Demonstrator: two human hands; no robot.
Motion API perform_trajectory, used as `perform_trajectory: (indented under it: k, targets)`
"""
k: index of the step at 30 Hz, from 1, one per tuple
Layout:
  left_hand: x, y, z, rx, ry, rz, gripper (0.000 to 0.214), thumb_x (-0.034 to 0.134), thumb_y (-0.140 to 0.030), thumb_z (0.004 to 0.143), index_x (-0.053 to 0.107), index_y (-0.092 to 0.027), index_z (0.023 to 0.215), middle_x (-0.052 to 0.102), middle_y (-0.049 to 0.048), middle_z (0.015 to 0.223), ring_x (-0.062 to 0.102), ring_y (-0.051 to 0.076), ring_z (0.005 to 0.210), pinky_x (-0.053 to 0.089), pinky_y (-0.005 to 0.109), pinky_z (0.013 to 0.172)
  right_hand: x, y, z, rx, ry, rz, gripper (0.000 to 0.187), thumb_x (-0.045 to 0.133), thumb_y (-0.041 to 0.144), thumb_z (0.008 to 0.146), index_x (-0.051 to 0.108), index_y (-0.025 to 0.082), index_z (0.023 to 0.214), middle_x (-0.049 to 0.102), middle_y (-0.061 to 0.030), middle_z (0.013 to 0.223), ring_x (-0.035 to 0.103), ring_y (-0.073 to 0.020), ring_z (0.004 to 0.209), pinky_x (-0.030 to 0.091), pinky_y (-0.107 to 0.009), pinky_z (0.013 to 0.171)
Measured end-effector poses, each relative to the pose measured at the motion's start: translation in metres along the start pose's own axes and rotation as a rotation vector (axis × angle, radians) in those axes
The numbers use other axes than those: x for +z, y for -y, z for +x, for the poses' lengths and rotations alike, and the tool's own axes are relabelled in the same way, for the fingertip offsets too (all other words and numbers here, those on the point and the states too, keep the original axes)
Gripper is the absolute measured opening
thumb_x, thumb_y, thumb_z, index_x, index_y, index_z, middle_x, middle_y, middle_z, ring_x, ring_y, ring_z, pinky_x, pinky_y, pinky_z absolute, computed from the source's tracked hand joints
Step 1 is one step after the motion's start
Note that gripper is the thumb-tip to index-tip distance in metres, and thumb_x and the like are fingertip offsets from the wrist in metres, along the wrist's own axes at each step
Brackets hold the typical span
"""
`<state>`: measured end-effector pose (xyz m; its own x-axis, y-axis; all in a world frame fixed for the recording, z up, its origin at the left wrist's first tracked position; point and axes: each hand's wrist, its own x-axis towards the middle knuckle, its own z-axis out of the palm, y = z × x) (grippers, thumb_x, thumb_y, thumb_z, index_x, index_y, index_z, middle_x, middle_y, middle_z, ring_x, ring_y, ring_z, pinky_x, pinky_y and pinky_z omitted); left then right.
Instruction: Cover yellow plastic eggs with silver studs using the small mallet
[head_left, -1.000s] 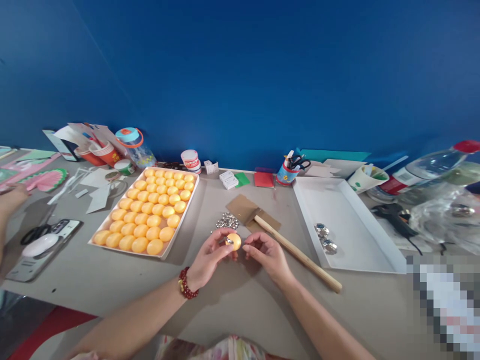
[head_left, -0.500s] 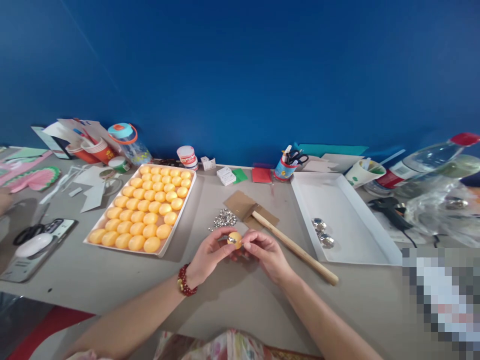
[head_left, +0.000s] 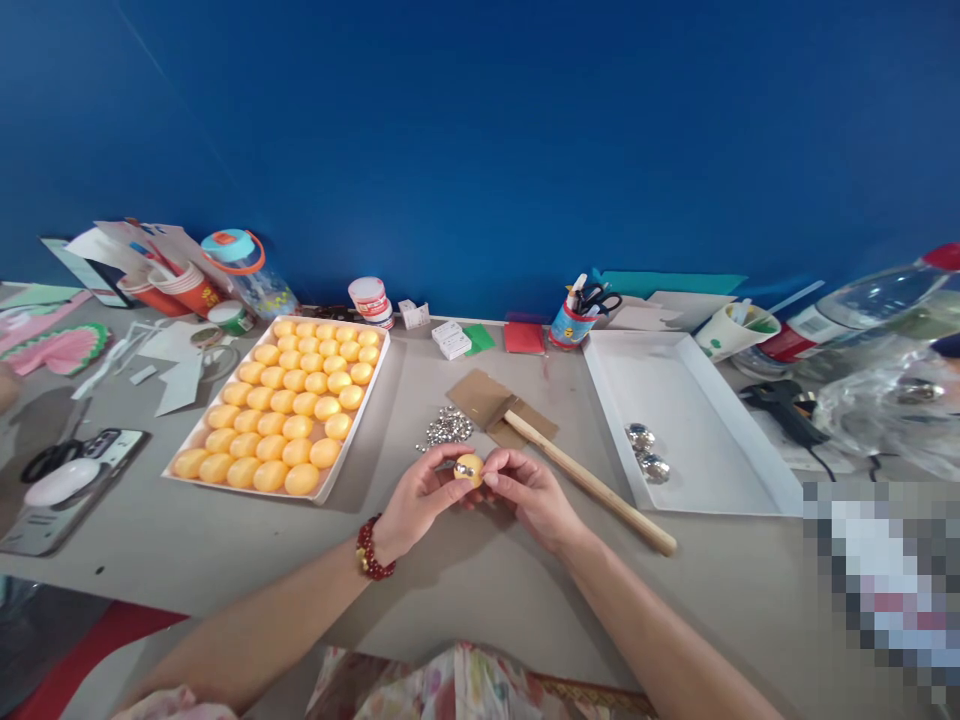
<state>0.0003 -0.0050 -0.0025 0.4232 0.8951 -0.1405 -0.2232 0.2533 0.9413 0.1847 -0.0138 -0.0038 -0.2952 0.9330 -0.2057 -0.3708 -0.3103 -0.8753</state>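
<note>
Between the fingers of my left hand [head_left: 426,498] is an orange ball [head_left: 469,468], like a table-tennis ball, with a few shiny silver pieces on its upper side. My right hand [head_left: 531,492] is pinched at the ball's right side; whatever sits between its fingertips is too small to make out. Just beyond my hands lies a heap of small silver pieces [head_left: 448,426]. To the left, a shallow white box [head_left: 328,480] holds rows of similar orange balls [head_left: 298,427]. Two silver-covered balls [head_left: 655,468] rest in a white tray [head_left: 720,430] on the right.
A hammer [head_left: 600,490] with a wooden handle lies on brown cardboard [head_left: 480,397] right of the heap. A pen cup [head_left: 570,326], paper cup [head_left: 731,332], plastic bottle [head_left: 847,315] and glue gun [head_left: 787,408] stand or lie rightward. A phone [head_left: 75,490] lies far left.
The view has shifted slightly. The ball has turned a little in my left hand, and more silver shows on it. My right fingertips stay close at its side.
</note>
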Motion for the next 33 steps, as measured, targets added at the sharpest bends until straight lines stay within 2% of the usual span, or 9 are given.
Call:
perform_trajectory:
  k: [10, 18, 27, 33]
  targets:
    - [-0.001, 0.0025, 0.0007, -0.003, -0.042, -0.016, 0.037, 0.073, -0.031, 0.082, 0.061, -0.021, 0.116, 0.069, 0.0048, 0.098, 0.069, 0.019, 0.079, 0.058, 0.034, 0.072, -0.0021, -0.002, 0.0004, -0.008, 0.004, -0.022, 0.029, 0.079, 0.044, 0.077, 0.063, 0.02, 0.079, 0.062, 0.0009, 0.076, 0.056, -0.0125, 0.068, 0.048, -0.026, 0.068]
    - [-0.0031, 0.006, 0.0015, 0.027, -0.015, -0.013, 0.034, 0.071, -0.03, 0.084, 0.06, -0.022, 0.116, 0.068, 0.0053, 0.101, 0.069, 0.019, 0.081, 0.058, 0.036, 0.075, 0.001, 0.0001, -0.0005, -0.011, -0.016, -0.057, 0.035, 0.079, 0.05, 0.075, 0.062, 0.02, 0.08, 0.062, 0.0007, 0.077, 0.058, -0.0139, 0.069, 0.05, -0.028, 0.069]
    - [-0.0029, 0.0047, 0.0007, 0.033, -0.016, 0.0, 0.032, 0.069, -0.028, 0.086, 0.058, -0.019, 0.114, 0.068, 0.0049, 0.098, 0.068, 0.017, 0.078, 0.055, 0.033, 0.074, 0.0007, -0.001, -0.0001, -0.029, 0.032, -0.036, 0.028, 0.076, 0.044, 0.081, 0.062, 0.02, 0.082, 0.064, 0.001, 0.077, 0.062, -0.0139, 0.071, 0.048, -0.027, 0.068]
    - [0.0003, -0.0002, -0.0025, 0.022, -0.017, -0.002, 0.027, 0.066, -0.025, 0.089, 0.058, -0.022, 0.114, 0.067, 0.0028, 0.098, 0.067, 0.017, 0.079, 0.053, 0.034, 0.077, 0.0035, 0.002, -0.0017, -0.031, 0.046, -0.023, 0.022, 0.072, 0.04, 0.085, 0.062, 0.02, 0.083, 0.064, 0.001, 0.078, 0.061, -0.0138, 0.073, 0.047, -0.027, 0.069]
